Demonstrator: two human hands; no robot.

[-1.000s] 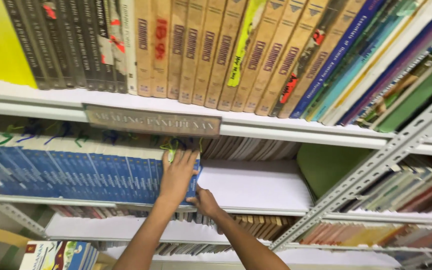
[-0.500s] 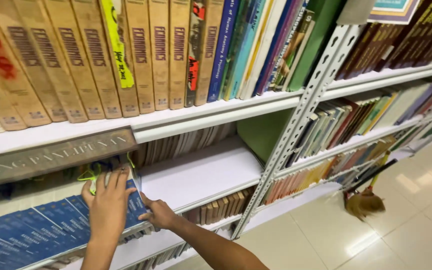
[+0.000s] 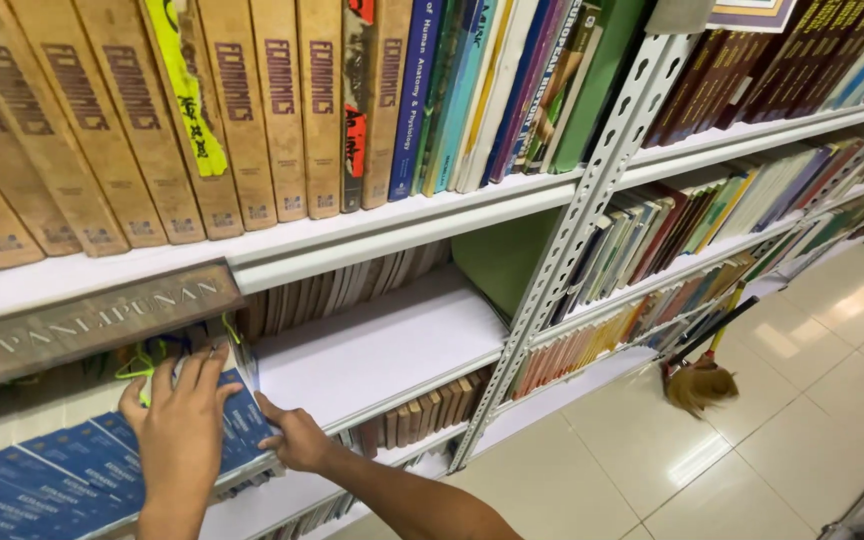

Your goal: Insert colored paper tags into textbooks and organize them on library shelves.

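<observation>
Left hand [image 3: 180, 425]: laid flat, fingers spread, on top of the blue books; nothing is gripped. The palm appears to be pressing the row down and steady.
Right hand [image 3: 295, 440]: set at 3 o'clock of the left hand, fingers curled against the outer face of the end book, thumb towards the shelf lip. The row seems to be braced sideways; whether a book is actually clasped cannot be told.
Blue books [image 3: 102, 460]: a row packed tight and leaning, at 8 o'clock of the view, on the second shelf down; its right end is held between both hands.
White shelf board [image 3: 382, 345]: bare stretch running from the row's end towards 3 o'clock, up to the green panel; open room for sliding is offered here.
Label board [image 3: 82, 320]: hung on the shelf edge above, just over the left fingers; headroom is tight.
Perforated upright [image 3: 572, 250]: marks the bay's right limit.
Tan volumes [image 3: 232, 110]: stood upright at 12 o'clock, well apart from the hands.
Broom [image 3: 697, 375]: leant against the next bay at 4 o'clock, on open tiled floor.
</observation>
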